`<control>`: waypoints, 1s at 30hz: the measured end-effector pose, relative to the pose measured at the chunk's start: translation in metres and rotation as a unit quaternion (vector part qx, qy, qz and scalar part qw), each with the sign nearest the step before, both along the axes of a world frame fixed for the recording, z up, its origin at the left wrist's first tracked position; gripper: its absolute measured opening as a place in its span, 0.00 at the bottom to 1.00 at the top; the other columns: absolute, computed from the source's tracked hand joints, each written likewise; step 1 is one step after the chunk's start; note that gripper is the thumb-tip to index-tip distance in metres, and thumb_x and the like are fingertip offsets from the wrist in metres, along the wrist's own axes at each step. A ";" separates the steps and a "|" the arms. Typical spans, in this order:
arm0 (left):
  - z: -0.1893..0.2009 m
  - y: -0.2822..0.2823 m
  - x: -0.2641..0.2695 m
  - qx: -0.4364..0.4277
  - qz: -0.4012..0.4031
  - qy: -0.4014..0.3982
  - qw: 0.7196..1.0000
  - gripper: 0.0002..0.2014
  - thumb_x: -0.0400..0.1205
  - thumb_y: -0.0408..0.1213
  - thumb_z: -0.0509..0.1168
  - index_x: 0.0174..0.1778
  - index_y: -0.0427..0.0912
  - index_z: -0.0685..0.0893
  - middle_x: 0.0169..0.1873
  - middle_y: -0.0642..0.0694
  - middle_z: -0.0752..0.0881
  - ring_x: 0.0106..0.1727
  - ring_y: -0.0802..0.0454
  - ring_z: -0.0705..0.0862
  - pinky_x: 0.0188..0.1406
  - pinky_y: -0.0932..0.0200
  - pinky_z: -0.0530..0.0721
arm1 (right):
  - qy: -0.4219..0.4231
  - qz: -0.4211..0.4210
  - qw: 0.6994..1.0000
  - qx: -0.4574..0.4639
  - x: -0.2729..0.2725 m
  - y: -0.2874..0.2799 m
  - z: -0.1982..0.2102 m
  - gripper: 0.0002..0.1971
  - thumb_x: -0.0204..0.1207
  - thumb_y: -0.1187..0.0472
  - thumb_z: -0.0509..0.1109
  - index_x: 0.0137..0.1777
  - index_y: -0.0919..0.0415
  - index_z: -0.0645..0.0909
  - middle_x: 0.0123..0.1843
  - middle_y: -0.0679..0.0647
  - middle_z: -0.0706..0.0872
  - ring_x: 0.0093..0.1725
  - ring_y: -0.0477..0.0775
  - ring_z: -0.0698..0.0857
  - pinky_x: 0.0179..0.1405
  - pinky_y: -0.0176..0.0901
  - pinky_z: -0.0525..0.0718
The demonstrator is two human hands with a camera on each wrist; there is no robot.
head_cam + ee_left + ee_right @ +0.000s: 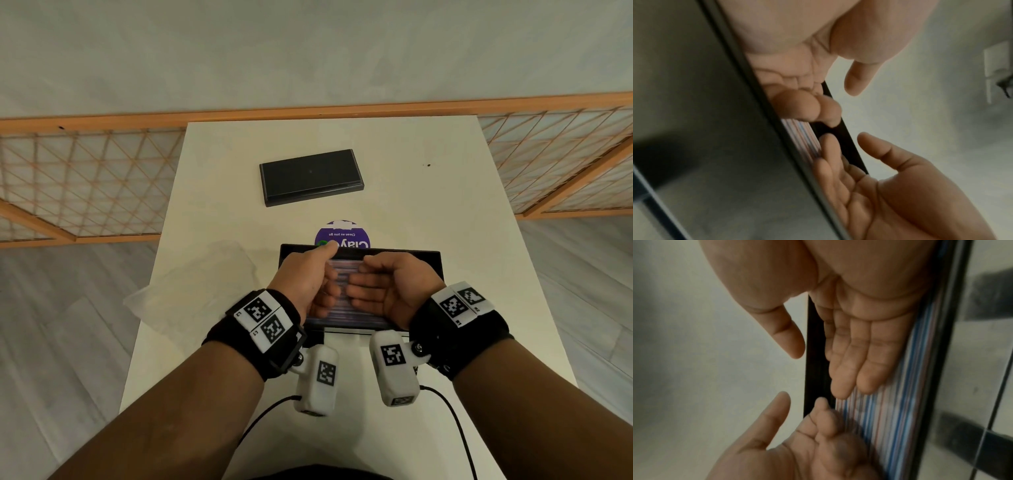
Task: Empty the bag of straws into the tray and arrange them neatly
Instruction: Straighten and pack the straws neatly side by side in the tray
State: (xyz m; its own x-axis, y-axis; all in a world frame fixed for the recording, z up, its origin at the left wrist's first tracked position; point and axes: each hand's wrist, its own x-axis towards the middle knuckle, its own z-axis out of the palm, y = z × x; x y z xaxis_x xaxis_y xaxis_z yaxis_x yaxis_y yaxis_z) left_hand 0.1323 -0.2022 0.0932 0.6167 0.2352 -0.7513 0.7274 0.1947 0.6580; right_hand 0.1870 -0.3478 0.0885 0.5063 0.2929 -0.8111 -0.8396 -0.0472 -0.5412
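White desk (394, 164) item: we log striped straws (890, 410) already lying in the black tray (424, 255), emptied bag (202, 274) aside, left hand (308, 281) and right hand (387, 291) flat-fingered, holding nothing, tidying unfinished.

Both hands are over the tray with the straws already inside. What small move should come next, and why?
Probably press both hands inward and sweep the straws flat against the tray wall. The left hand and right hand face each other, palms inward, above the striped straws, which already lie roughly parallel, and the emptied bag lies left of the tray, so only tidying seems left.
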 end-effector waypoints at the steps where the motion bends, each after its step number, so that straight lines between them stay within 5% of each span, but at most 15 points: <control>1: -0.001 0.000 0.000 0.017 -0.029 0.005 0.999 0.26 0.86 0.60 0.61 0.39 0.39 0.83 0.23 0.43 0.84 0.19 0.50 0.78 0.21 0.62 0.76 | -0.004 0.009 1.000 -0.011 0.000 0.000 0.000 0.08 0.78 0.59 0.67 0.46 0.65 0.81 0.39 0.62 0.89 0.35 0.60 0.90 0.36 0.50 0.88; 30: -0.008 -0.005 0.004 0.065 -0.108 0.071 0.989 0.32 0.85 0.66 0.58 0.47 0.36 0.86 0.33 0.40 0.89 0.23 0.46 0.86 0.25 0.62 0.79 | -0.001 -0.052 0.998 0.036 0.000 0.002 -0.002 0.10 0.76 0.62 0.68 0.53 0.67 0.82 0.45 0.65 0.91 0.44 0.63 0.91 0.42 0.50 0.89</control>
State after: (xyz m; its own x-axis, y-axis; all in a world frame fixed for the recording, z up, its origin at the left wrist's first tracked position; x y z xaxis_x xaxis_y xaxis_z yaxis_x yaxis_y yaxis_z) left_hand 0.1366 -0.2071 0.0851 0.5538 0.2098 -0.8058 0.8295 -0.0555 0.5557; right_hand 0.1875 -0.3454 0.0866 0.5392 0.2956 -0.7886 -0.8365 0.0800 -0.5421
